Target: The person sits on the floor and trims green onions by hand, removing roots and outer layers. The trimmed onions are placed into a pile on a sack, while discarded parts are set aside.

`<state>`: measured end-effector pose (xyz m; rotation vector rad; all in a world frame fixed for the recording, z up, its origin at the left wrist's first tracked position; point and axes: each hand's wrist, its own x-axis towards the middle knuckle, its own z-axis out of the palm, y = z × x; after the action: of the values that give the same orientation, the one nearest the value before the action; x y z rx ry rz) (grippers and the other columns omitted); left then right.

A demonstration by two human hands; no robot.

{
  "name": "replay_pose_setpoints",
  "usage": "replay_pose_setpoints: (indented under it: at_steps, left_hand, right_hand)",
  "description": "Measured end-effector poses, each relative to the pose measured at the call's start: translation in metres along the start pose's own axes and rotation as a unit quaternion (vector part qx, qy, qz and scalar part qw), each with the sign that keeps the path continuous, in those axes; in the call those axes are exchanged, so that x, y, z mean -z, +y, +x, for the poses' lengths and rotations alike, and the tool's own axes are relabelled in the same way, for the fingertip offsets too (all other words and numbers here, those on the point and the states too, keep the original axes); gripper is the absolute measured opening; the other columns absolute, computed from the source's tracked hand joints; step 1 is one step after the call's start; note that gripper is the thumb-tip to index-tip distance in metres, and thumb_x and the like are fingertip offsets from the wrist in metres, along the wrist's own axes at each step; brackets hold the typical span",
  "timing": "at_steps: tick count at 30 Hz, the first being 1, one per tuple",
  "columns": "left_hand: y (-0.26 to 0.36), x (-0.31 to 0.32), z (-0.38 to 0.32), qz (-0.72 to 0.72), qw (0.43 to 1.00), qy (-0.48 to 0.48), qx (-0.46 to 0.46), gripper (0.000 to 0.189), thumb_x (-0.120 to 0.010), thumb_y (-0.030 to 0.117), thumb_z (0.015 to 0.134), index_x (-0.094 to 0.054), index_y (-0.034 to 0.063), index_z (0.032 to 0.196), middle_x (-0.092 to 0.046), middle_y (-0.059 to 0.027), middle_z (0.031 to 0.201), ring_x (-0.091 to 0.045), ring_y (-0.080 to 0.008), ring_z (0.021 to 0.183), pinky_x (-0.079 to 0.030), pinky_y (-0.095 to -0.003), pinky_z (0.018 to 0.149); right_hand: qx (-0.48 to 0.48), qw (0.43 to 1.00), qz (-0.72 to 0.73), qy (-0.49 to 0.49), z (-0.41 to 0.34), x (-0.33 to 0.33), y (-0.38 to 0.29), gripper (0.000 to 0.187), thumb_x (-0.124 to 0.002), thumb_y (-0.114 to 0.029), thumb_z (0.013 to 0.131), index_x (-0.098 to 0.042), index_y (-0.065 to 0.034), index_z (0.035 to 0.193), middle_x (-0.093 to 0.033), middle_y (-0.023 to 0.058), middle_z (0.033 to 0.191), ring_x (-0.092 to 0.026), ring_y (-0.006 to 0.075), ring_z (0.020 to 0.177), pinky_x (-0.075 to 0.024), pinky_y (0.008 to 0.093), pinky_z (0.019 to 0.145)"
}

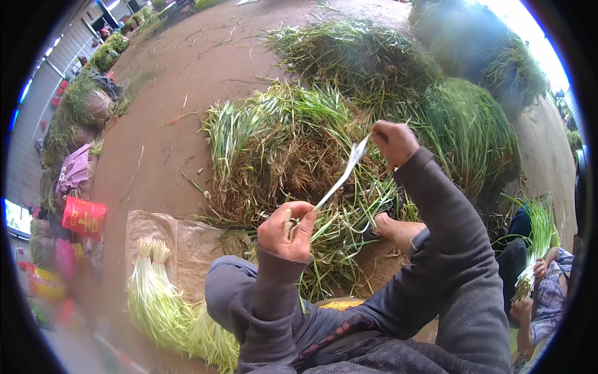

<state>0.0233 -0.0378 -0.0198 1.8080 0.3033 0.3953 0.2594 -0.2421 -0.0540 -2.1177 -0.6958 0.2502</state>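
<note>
My left hand [287, 230] is closed round the lower part of some pale stalks. One white stalk [342, 178] runs from it up to my right hand [395, 142], whose fingers pinch a thin whitish strip at its upper end. Behind and below both hands lies a big heap of green-leaved, stringy-rooted plants, with its brown roots [299, 163] uppermost in the middle. Loose green leaves [327, 266] are strewn between my legs. To the left, bundles of pale stalks [161, 290] tied with thin red bands rest partly on a tan woven sheet [196, 248].
More plant heaps [355, 61] stand ahead and to the right [467, 126]. At the lower right another person [553, 285] holds a bunch of green stalks [539, 238]. A red bucket [84, 218] and further piles line the left side. A bare foot [385, 224] is beside the heap.
</note>
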Motion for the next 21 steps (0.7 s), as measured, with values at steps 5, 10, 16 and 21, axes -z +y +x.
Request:
replay_pose_setpoints:
  at_steps: [5, 10, 16, 21]
  left_hand:
    - [0.003, 0.021, -0.004, 0.035, 0.997, -0.06, 0.02, 0.01, -0.067, 0.005, 0.084, -0.066, -0.0006, 0.093, -0.064, -0.0071, 0.077, -0.059, -0.0105, 0.067, -0.047, -0.023, 0.06]
    - [0.002, 0.02, -0.003, 0.133, 0.985, -0.032, -0.11, 0.011, -0.07, 0.009, 0.08, -0.068, 0.0014, 0.088, -0.065, -0.0119, 0.081, -0.063, -0.023, 0.069, -0.049, -0.0311, 0.062]
    - [0.007, 0.037, -0.012, 0.078, 0.996, 0.043, 0.017, 0.016, -0.073, 0.017, 0.082, -0.066, 0.0033, 0.08, -0.061, -0.0061, 0.065, -0.055, -0.0136, 0.054, -0.042, -0.0246, 0.052]
    - [0.002, 0.035, -0.015, -0.033, 0.992, 0.116, 0.023, 0.019, -0.075, 0.015, 0.081, -0.064, 0.0012, 0.085, -0.059, -0.0009, 0.067, -0.042, -0.0028, 0.049, -0.032, -0.0172, 0.046]
  right_hand:
    - [-0.067, 0.978, -0.173, -0.095, -0.007, 0.026, 0.04, 0.017, -0.057, -0.017, 0.086, -0.065, -0.0016, 0.088, -0.065, 0.0133, 0.07, -0.062, 0.0235, 0.046, -0.0536, 0.0337, 0.054]
    - [-0.118, 0.928, -0.171, -0.31, -0.01, -0.001, 0.04, 0.022, -0.052, -0.019, 0.088, -0.068, -0.003, 0.09, -0.067, 0.0144, 0.07, -0.066, 0.022, 0.052, -0.0555, 0.0306, 0.054]
    - [-0.123, 0.945, -0.18, -0.243, 0.018, -0.015, 0.076, 0.026, -0.051, -0.019, 0.091, -0.064, -0.0001, 0.078, -0.065, 0.0116, 0.062, -0.065, 0.0215, 0.049, -0.0529, 0.0311, 0.052]
    - [-0.077, 0.853, -0.379, -0.351, 0.046, -0.064, 0.137, 0.027, -0.049, -0.022, 0.088, -0.066, -0.0023, 0.081, -0.067, 0.0099, 0.066, -0.069, 0.02, 0.064, -0.0547, 0.0351, 0.067]
